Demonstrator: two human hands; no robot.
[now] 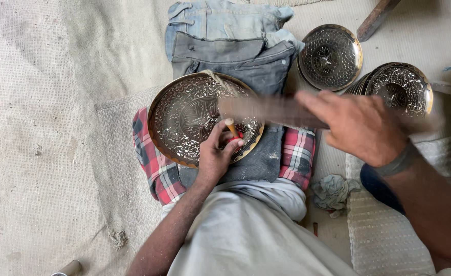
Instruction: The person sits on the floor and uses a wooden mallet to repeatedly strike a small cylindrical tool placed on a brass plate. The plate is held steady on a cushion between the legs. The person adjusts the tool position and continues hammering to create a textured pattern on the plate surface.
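Note:
An engraved round brass plate (pixel 184 110) rests tilted on my lap, over grey cloth and a red checked cloth (pixel 156 171). My left hand (pixel 216 153) lies on the plate's near rim and pinches a small wooden-topped chisel (pixel 231 128) upright against the metal. My right hand (pixel 358 125) is raised at the right, closed around a long wooden mallet (pixel 266 110) that is motion-blurred and stretches left above the plate.
Folded denim and grey cloth (pixel 230 43) lie beyond the plate. One engraved bowl (pixel 330 56) and a stack of similar plates (pixel 399 87) sit at the upper right. A crumpled rag (pixel 333 191) lies by my right knee. A wooden piece (pixel 376 18) leans at the top.

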